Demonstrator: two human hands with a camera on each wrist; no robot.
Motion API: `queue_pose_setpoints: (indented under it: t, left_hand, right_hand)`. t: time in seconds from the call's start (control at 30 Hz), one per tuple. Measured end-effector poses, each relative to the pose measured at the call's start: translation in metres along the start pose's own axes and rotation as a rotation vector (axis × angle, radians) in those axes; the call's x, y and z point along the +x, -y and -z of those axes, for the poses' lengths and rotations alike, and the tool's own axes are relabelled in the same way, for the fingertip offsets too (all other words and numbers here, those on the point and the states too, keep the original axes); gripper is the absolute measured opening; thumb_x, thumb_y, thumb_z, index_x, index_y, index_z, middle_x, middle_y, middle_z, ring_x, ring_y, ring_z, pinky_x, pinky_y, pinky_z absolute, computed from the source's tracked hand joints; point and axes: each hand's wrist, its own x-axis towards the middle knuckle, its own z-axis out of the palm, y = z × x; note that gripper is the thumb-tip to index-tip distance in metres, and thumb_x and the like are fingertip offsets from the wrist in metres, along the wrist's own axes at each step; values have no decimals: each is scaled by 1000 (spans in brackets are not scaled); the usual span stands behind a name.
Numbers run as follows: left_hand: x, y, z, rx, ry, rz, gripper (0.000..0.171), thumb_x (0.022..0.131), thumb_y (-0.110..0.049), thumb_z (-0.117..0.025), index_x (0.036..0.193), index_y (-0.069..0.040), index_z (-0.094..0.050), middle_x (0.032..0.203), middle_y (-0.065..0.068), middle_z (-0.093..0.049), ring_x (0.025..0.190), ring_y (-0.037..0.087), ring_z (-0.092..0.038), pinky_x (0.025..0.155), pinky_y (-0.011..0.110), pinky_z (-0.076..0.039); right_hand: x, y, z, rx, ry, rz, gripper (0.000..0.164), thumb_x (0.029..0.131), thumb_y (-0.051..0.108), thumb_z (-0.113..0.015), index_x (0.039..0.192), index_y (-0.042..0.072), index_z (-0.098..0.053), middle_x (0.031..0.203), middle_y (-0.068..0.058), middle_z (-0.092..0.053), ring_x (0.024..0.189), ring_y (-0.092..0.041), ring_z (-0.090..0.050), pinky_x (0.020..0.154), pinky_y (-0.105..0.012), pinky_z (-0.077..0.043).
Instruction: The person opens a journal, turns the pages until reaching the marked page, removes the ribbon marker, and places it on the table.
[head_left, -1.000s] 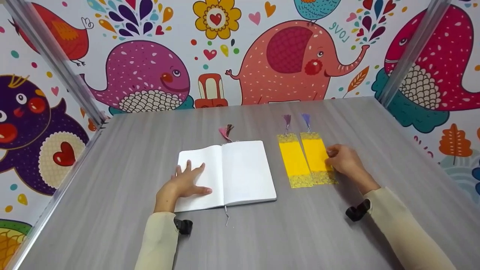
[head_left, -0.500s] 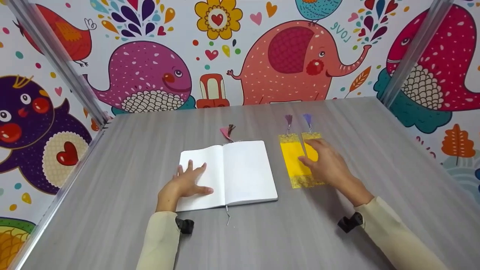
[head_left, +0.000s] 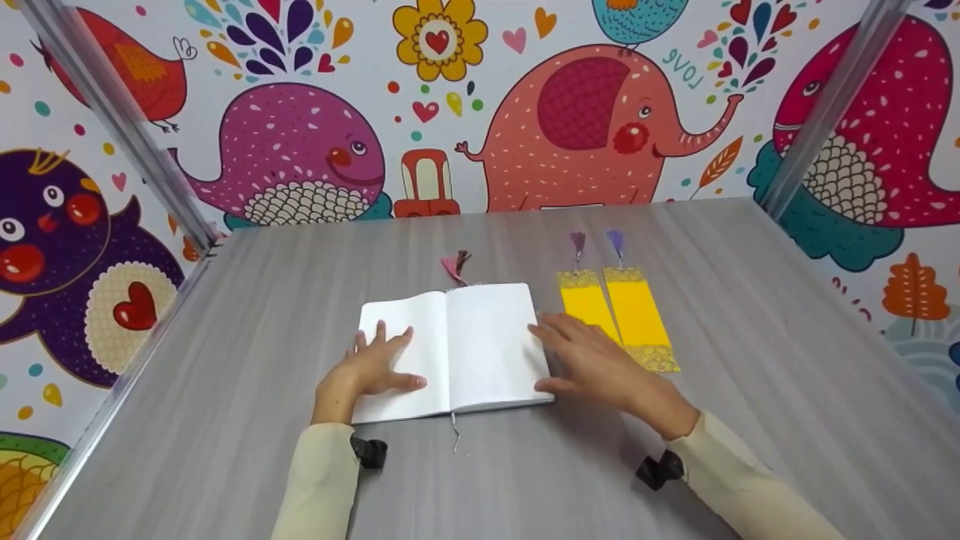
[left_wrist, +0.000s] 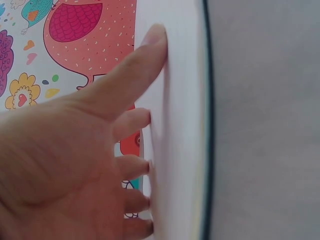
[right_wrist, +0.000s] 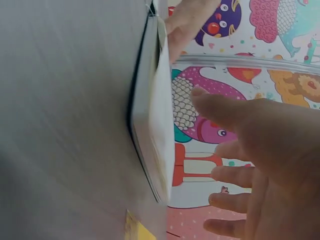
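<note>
An open notebook with blank white pages lies on the table. My left hand rests on its left page with fingers spread; in the left wrist view the fingertips press on the paper. My right hand is over the notebook's right edge, fingers extended and holding nothing. The right wrist view shows that hand apart from the notebook's page edges. Right of the notebook lie two yellow bookmarks, one with a purple tassel, the other with a blue tassel. The right hand partly hides the purple-tasselled one.
A pink and brown tassel sticks out above the notebook's top edge. A thin ribbon hangs from its bottom edge. The grey table ends at walls printed with cartoon animals.
My right hand has left the right-hand bookmark, passed leftward over both bookmarks, and come to the notebook's right edge with its fingers opened out. The left hand has stayed on the left page.
</note>
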Motion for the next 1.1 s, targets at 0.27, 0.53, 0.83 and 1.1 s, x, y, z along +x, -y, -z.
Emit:
queue_pose_setpoints:
  t: [0.27,0.53,0.83,1.1]
  left_hand:
    - [1,-1,-1,-6,-4,4,96,87,-44,-75,160,-10,-23,162,38,3,145,65,10,115,78,-4]
    - [0,-2,-1,-13,-18,29,95,86,-41,-77,159,-10,-25,163,35,2,146,64,9,116,76,-4]
    - [-1,-2,0,-30,-26,24,96,85,-41,-77,159,-10,-25,163,36,3,145,64,10,116,76,-2]
    - [0,-2,-1,-26,-25,33,96,86,-41,-77,160,-11,-24,163,34,2,146,63,10,116,76,-3]
  right_hand:
    - [10,6,-18,99,143,27,91,82,44,-81,156,16,-36,167,-7,-27,152,-35,-30,122,-57,-26]
    - [11,2,-20,176,274,25,87,85,35,-80,157,14,-35,168,-7,-24,156,-34,-22,124,-55,-22]
    - [11,-4,-16,183,291,42,80,88,31,-77,154,11,-39,166,-10,-29,155,-34,-23,124,-57,-22]
    - [10,-7,-15,213,306,48,76,89,32,-76,153,13,-41,166,-9,-28,155,-36,-21,124,-58,-21]
